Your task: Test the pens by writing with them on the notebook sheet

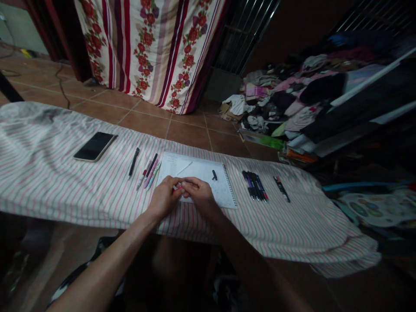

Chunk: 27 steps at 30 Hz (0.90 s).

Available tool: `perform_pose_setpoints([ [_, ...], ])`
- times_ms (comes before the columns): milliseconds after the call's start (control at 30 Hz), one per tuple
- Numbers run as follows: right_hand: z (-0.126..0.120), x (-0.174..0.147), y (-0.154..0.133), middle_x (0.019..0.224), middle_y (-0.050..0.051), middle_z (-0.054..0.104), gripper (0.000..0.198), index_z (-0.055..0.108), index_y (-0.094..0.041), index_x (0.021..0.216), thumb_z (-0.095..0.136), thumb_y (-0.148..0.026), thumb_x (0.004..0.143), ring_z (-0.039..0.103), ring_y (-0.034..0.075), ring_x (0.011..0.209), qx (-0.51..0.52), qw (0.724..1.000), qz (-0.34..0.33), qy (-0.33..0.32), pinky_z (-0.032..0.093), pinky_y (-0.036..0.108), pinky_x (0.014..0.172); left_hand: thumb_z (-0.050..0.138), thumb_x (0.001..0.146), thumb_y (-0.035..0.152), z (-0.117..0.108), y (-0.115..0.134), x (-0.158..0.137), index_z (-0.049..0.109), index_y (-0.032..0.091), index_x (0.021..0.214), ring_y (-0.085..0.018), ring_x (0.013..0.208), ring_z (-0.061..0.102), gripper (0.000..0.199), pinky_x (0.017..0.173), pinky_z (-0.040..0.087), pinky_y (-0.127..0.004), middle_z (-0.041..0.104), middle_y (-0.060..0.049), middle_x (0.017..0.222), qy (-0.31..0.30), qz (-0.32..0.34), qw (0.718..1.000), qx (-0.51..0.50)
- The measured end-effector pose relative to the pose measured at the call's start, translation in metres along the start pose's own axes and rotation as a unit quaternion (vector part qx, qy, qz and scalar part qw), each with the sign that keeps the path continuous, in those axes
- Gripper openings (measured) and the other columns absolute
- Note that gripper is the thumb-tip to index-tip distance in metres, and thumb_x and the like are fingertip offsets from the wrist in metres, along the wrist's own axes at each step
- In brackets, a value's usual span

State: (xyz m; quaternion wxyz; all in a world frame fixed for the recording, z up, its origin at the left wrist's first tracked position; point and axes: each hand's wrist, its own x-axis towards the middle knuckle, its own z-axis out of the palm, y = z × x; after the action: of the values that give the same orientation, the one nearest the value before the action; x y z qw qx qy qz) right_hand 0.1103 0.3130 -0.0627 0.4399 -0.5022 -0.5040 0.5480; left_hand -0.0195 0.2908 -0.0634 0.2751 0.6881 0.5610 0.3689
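Observation:
My left hand [165, 197] and my right hand [200, 196] meet over the near edge of a spiral notebook [198, 167]. Both are closed, fingertips together, around a small red piece [177, 187]. Most of it is hidden by the fingers, so its kind is unclear. A thin whitish stick [184, 167] lies on the page beyond my hands. To its right, also on the paper, is a short black piece with a clip [214, 175]. Left of the notebook several pens [150, 171] lie side by side, and a single black pen [133, 164] rests farther left.
A striped cloth [107, 190] covers the long narrow surface. At its left lies a phone [95, 146]. Right of the notebook are a row of several dark pens [255, 185] and a separate pen pair [282, 189]. Beyond, a flowered curtain [146, 52] hangs near piled clothes [292, 91].

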Motion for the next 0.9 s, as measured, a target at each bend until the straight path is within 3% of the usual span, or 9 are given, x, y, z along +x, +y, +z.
perform_pose_setpoints([
  [100,-0.003,0.004,0.006,0.056,-0.001,0.062,0.023,0.063,-0.013,0.073,0.069,-0.030,0.058,0.056,0.009,0.048,0.052,0.996,0.039,0.054,0.047,0.021,0.050,0.056,0.075,0.034,-0.001,-0.003,0.001,0.054,0.020,0.107,-0.017,0.080,0.060,0.035,0.072,0.047,-0.030,0.062,-0.004,0.094,-0.003,-0.030,0.999,-0.012],
  [200,-0.005,0.009,0.010,0.059,0.000,0.062,0.024,0.063,-0.013,0.071,0.072,-0.029,0.057,0.058,0.009,0.053,0.113,0.985,0.074,0.109,0.051,0.022,0.056,0.060,0.071,0.033,-0.001,-0.008,0.003,0.057,0.018,0.099,-0.019,0.083,0.061,0.031,0.073,0.048,-0.033,0.062,-0.006,0.096,0.022,-0.054,0.997,-0.046],
  [333,-0.006,0.012,0.012,0.064,0.001,0.062,0.019,0.063,-0.015,0.068,0.072,-0.027,0.058,0.060,0.011,0.060,0.146,0.976,0.103,0.124,0.053,0.024,0.063,0.056,0.073,0.030,0.003,-0.011,0.006,0.055,0.015,0.094,-0.016,0.058,0.063,0.026,0.056,0.051,-0.029,0.064,-0.002,0.068,-0.001,-0.133,0.962,-0.237],
  [400,-0.005,0.013,0.011,0.065,0.001,0.063,0.016,0.062,-0.016,0.067,0.071,-0.026,0.060,0.061,0.012,0.062,0.156,0.975,0.120,0.107,0.054,0.025,0.066,0.055,0.073,0.029,0.005,-0.009,0.008,0.053,0.014,0.094,-0.014,0.051,0.061,0.026,0.055,0.050,-0.028,0.062,0.001,0.058,0.011,-0.146,0.943,-0.298],
  [567,-0.005,0.011,0.012,0.069,0.001,0.065,0.009,0.061,-0.016,0.065,0.068,-0.022,0.063,0.064,0.013,0.069,0.193,0.969,0.140,0.062,0.053,0.025,0.076,0.055,0.074,0.027,0.003,-0.004,0.010,0.050,0.015,0.096,-0.014,0.051,0.060,0.026,0.056,0.048,-0.027,0.060,0.003,0.054,0.083,-0.110,0.970,-0.202],
  [700,-0.005,0.009,0.015,0.075,0.000,0.067,0.005,0.061,-0.018,0.064,0.065,-0.020,0.067,0.064,0.013,0.078,0.202,0.969,0.139,0.029,0.050,0.025,0.083,0.054,0.075,0.028,0.002,-0.002,0.011,0.050,0.018,0.100,-0.013,0.055,0.061,0.027,0.057,0.047,-0.026,0.062,0.001,0.067,0.096,-0.070,0.984,-0.132],
  [800,-0.006,0.008,0.015,0.075,0.000,0.067,0.007,0.061,-0.019,0.062,0.062,-0.021,0.069,0.064,0.013,0.081,0.202,0.969,0.142,0.012,0.048,0.025,0.087,0.053,0.075,0.028,0.004,-0.002,0.013,0.054,0.019,0.094,-0.012,0.060,0.060,0.020,0.056,0.046,-0.023,0.062,-0.001,0.080,0.091,-0.054,0.985,-0.134],
  [900,-0.008,0.008,0.016,0.075,-0.001,0.068,0.006,0.063,-0.019,0.064,0.062,-0.020,0.069,0.064,0.012,0.078,0.216,0.966,0.144,-0.004,0.047,0.025,0.088,0.053,0.075,0.028,0.008,-0.005,0.016,0.053,0.018,0.093,-0.011,0.057,0.059,0.021,0.050,0.044,-0.021,0.060,0.000,0.078,0.098,-0.065,0.977,-0.179],
])
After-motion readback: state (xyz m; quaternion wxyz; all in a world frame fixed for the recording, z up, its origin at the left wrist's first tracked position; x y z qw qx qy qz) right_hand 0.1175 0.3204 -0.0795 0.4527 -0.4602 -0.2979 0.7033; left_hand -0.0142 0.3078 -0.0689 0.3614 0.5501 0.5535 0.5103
